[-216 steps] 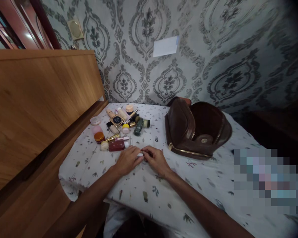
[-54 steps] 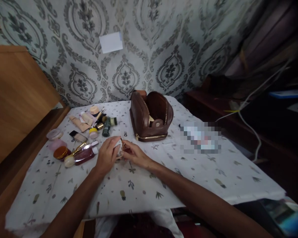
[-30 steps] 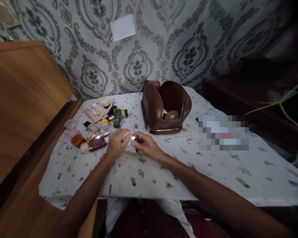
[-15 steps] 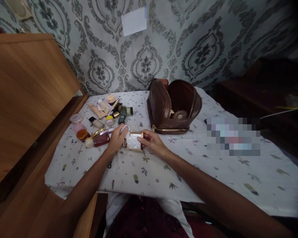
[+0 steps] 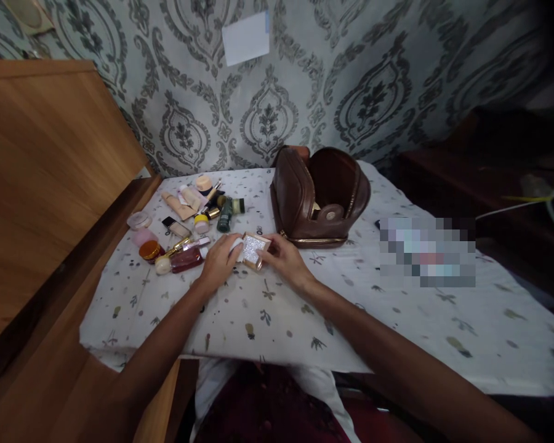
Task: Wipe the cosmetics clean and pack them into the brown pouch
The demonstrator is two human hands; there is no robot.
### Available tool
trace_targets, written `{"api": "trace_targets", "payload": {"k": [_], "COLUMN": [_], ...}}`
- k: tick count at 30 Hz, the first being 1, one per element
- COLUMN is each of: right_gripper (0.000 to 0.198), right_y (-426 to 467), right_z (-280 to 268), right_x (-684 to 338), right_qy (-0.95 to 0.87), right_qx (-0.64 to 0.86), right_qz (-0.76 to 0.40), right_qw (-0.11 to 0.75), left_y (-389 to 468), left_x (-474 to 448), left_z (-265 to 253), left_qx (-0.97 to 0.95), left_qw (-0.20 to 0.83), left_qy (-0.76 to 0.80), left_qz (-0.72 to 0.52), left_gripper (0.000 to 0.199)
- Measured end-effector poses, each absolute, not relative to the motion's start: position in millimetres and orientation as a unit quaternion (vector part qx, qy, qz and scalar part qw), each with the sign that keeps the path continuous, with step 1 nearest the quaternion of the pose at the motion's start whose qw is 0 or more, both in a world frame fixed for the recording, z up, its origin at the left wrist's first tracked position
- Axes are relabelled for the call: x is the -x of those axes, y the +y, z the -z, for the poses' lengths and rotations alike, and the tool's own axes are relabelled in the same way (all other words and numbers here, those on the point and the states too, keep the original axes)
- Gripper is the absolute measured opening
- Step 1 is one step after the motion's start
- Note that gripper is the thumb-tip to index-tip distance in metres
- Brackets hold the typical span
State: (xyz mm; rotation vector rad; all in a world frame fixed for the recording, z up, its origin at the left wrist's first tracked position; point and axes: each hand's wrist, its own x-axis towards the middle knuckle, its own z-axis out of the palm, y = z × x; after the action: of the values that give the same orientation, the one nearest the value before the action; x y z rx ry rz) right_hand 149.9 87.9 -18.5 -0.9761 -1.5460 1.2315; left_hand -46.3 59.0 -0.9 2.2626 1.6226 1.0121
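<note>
My right hand (image 5: 287, 259) grips a glittery, gold-edged rectangular case (image 5: 253, 249) by its right side, thumb on the sparkling face. From the left, my left hand (image 5: 219, 263) is closed around a small white wad (image 5: 236, 243), perhaps tissue or cloth, pressed to the case's left edge. Most of that wad is hidden by the fingers. Just left of this hand lie a bottle of red liquid (image 5: 187, 259) and an amber jar (image 5: 151, 250). Beyond the hands, a brown cosmetic bag (image 5: 292, 200) stands unzipped, its top gaping.
Cosmetics crowd the table's left side, among them a dark green bottle (image 5: 224, 216), a beige tube (image 5: 177, 206) and a yellow-lidded jar (image 5: 201, 223). A blurred-out flat item (image 5: 427, 252) lies at right. A wooden panel (image 5: 50, 160) borders the left; patterned wallpaper rises behind.
The glittery case has been turned and tilted between my hands, showing its face at a new angle. My left hand with the white wad has shifted slightly right along its edge.
</note>
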Motion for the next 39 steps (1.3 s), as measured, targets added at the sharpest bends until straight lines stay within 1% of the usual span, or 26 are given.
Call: {"api": "trace_targets", "payload": {"k": [2, 3, 5, 8, 11, 13, 15, 17, 20, 23, 29, 34, 39], "right_gripper": [0.033, 0.034, 0.043, 0.057, 0.067, 0.070, 0.069, 0.068, 0.072, 0.074, 0.070, 0.067, 0.060], "right_y": [88, 88, 87, 85, 85, 86, 87, 86, 86, 85, 88, 90, 88], "right_z": [16, 14, 12, 12, 15, 18, 20, 22, 22, 21, 24, 28, 24], "right_x": [-153, -154, -156, -156, -156, -156, -156, -155, -154, -153, -153, -151, -150], "right_qy": [-0.688, -0.708, -0.739, -0.779, -0.800, -0.806, -0.808, -0.809, -0.810, -0.810, -0.817, -0.813, -0.809], "right_qx": [0.426, 0.438, 0.448, 0.444, 0.440, 0.438, 0.435, 0.430, 0.434, 0.447, 0.449, 0.457, 0.464], "right_qz": [-0.400, -0.368, -0.335, -0.298, -0.271, -0.256, -0.243, -0.236, -0.231, -0.218, -0.189, -0.186, -0.197], "right_qw": [0.430, 0.413, 0.375, 0.327, 0.304, 0.306, 0.316, 0.323, 0.320, 0.312, 0.309, 0.309, 0.303], "left_y": [58, 58, 57, 57, 60, 65, 72, 80, 87, 88, 81, 73, 61], "left_x": [46, 46, 47, 46, 44, 42, 40, 36, 26, 13, 2, 7, 11], "left_z": [3, 4, 5, 5, 2, -2, -6, -10, -15, -19, -19, -24, -34], "left_qx": [-0.755, -0.751, -0.747, -0.747, -0.735, -0.737, -0.748, -0.756, -0.767, -0.787, -0.804, -0.836, -0.869], "left_qw": [0.060, 0.046, 0.029, 0.030, 0.038, 0.036, 0.027, 0.016, 0.008, 0.014, 0.039, 0.095, 0.145], "left_qy": [0.564, 0.573, 0.578, 0.566, 0.572, 0.579, 0.579, 0.582, 0.581, 0.561, 0.534, 0.470, 0.413], "left_qz": [-0.328, -0.325, -0.326, -0.348, -0.362, -0.347, -0.322, -0.300, -0.272, -0.255, -0.260, -0.267, -0.232], "left_gripper": [0.034, 0.035, 0.036, 0.036, 0.027, 0.017, 0.011, 0.010, 0.009, 0.011, 0.017, 0.027, 0.034]}}
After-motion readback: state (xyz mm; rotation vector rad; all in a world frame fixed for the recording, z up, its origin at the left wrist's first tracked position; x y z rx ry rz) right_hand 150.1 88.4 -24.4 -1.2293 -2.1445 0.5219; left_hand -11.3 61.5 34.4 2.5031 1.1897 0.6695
